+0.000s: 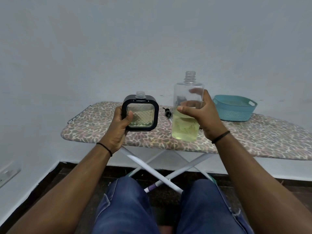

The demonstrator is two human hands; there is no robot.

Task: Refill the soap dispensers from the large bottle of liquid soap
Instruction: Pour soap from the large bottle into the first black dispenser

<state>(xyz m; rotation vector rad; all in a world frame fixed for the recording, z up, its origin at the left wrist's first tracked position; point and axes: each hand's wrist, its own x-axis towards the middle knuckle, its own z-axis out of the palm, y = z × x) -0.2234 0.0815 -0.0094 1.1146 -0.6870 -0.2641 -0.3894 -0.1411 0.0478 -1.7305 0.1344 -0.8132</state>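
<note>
The left hand (120,125) clasped a square black-framed clear soap dispenser (141,114), thumb across its face; the right hand (202,114) gripped a tall clear plastic bottle of yellowish soap (186,112), both uncapped and upright

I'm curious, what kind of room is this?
Probably a room at home, maybe a laundry corner. An ironing board with a spotted cover serves as the table, a teal plastic basket sits on it, and a plain painted wall stands behind.
</note>
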